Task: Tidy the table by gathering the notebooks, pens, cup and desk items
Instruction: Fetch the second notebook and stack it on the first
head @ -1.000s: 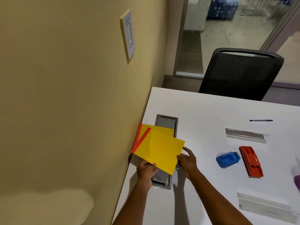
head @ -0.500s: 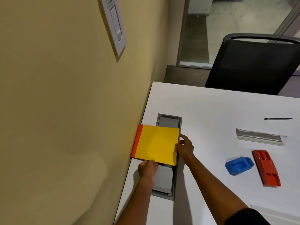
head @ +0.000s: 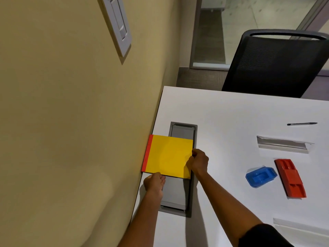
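Yellow notebooks with a red spine (head: 167, 155) lie stacked flush against the wall, over the grey cable hatch (head: 183, 132) in the white table (head: 231, 111). My left hand (head: 154, 183) pinches the stack's near edge. My right hand (head: 198, 162) grips its right edge. A black pen (head: 301, 124) lies far right. A blue plastic tray (head: 260, 177) and a red plastic tray (head: 290, 178) sit to the right of my hands.
A silver metal strip (head: 283, 144) lies beyond the red tray, and another pale strip (head: 300, 227) is at the lower right. A black mesh chair (head: 274, 63) stands at the table's far side. The beige wall (head: 71, 122) borders the table's left edge.
Two fanned-out yellow notebooks have been squared into one aligned stack and set down flat against the wall over the hatch. Both hands stayed on its edges.
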The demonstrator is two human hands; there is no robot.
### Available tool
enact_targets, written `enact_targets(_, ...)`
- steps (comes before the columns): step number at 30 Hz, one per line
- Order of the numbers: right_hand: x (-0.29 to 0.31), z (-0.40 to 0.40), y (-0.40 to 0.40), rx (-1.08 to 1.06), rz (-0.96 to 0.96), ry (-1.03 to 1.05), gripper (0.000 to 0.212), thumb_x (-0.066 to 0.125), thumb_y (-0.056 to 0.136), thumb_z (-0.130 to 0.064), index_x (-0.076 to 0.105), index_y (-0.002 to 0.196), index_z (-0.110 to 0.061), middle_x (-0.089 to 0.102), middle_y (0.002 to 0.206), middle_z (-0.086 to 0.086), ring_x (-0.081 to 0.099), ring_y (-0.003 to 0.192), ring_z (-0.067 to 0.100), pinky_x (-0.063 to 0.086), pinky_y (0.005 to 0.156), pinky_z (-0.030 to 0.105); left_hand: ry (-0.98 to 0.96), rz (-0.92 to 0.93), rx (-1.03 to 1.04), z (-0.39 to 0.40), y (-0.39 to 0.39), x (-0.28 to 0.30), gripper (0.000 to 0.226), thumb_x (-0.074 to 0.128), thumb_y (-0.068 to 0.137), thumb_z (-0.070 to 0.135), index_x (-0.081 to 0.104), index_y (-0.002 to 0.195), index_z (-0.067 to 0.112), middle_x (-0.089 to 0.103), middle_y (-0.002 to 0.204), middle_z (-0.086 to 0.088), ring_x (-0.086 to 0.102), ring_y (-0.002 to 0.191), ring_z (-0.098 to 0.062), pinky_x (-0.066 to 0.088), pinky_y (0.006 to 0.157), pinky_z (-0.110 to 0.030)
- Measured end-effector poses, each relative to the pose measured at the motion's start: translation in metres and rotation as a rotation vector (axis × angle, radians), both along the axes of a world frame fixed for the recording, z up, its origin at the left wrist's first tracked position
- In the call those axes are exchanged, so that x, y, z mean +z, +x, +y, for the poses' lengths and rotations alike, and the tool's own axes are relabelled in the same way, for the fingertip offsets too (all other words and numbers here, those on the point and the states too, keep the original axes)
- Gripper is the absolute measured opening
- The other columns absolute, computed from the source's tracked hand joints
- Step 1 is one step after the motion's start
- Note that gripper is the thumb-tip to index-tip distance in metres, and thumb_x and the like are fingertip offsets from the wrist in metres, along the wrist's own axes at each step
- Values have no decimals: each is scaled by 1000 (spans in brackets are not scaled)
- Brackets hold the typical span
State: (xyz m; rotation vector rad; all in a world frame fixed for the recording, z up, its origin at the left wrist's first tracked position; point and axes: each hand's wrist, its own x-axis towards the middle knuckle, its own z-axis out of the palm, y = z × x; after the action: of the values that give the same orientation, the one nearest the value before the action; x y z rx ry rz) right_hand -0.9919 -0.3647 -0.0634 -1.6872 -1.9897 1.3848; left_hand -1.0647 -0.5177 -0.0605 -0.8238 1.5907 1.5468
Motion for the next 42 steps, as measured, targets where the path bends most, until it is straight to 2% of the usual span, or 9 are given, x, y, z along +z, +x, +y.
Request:
enact_targets(3, 1, -1, -2, 42, 7, 6, 18, 52, 91, 3, 63, 106, 0, 66, 102, 18, 63, 97, 35, 48, 77, 34, 20, 0, -36, -3, -1, 4, 37, 53, 94, -2, 47, 126, -20, 53, 129, -34, 54, 121, -44, 44, 104, -44)
enact_targets(5, 2, -3, -3, 71, 13, 16, 26, 54, 93, -3, 58, 118, -1, 63, 111, 18, 61, 103, 33, 49, 86, 39, 27, 13, -65, -6, -2, 4, 38, 54, 94, 0, 47, 126, -18, 54, 130, -33, 55, 122, -42, 45, 104, -44)
enact_targets(7, 7, -8, -2, 72, 30, 43, 38, 55, 95, -9, 51, 132, -3, 59, 123, 18, 58, 112, 32, 50, 95, 42, -8, 61, -130, -10, -1, 6, 36, 55, 95, 4, 50, 124, -15, 58, 125, -30, 59, 113, -39, 49, 95, -42)
enact_targets(9, 11, -16, 4, 67, 49, 92, 40, 54, 96, -12, 49, 135, -6, 55, 128, 17, 56, 116, 32, 48, 97, 42, -120, 180, -268, -14, 2, 10, 41, 57, 95, 11, 50, 128, -11, 60, 121, -29, 60, 109, -40, 50, 90, -43)
enact_targets(12, 16, -30, 21, 113, 31, 163, 42, 55, 95, -20, 47, 136, -13, 52, 132, 15, 50, 120, 32, 42, 96, 40, -329, 450, -580, -22, 12, 24, 57, 57, 96, 26, 39, 145, 3, 54, 138, -19, 53, 124, -35, 45, 94, -37)
enact_targets(17, 22, -49, 63, 320, -172, 331, 65, 54, 96, -42, 32, 149, -14, 42, 146, 11, 41, 132, 29, 38, 106, 40, -413, 710, -979, -46, 39, 41, 72, 50, 96, 44, 15, 154, 21, 22, 160, -6, 24, 146, -27, 32, 116, -41)
enact_targets(22, 35, -72, 102, 404, -316, 419, 79, 42, 94, -61, 15, 155, -19, 21, 161, 8, 20, 148, 26, 20, 120, 41, -573, 938, -1273, -60, 65, 65, 78, 40, 95, 59, 6, 155, 23, 5, 164, -3, 4, 151, -26, 11, 122, -45)
enact_targets(29, 68, -106, 149, 400, -416, 508, 87, 26, 89, -75, -2, 156, -27, -2, 165, 4, 1, 152, 29, 5, 121, 51, -632, 1150, -1389, -90, 113, 97, 81, 35, 93, 65, 3, 155, 24, -2, 164, -5, -2, 151, -27, 7, 120, -49)
enact_targets(42, 121, -202, 282, 244, -472, 615, 89, 24, 86, -78, -4, 155, -30, -4, 165, 4, 0, 152, 31, 4, 120, 55, -516, 1293, -1446, -173, 229, 137, 81, 29, 91, 69, 0, 155, 28, -8, 164, -3, -10, 150, -27, -1, 119, -52)
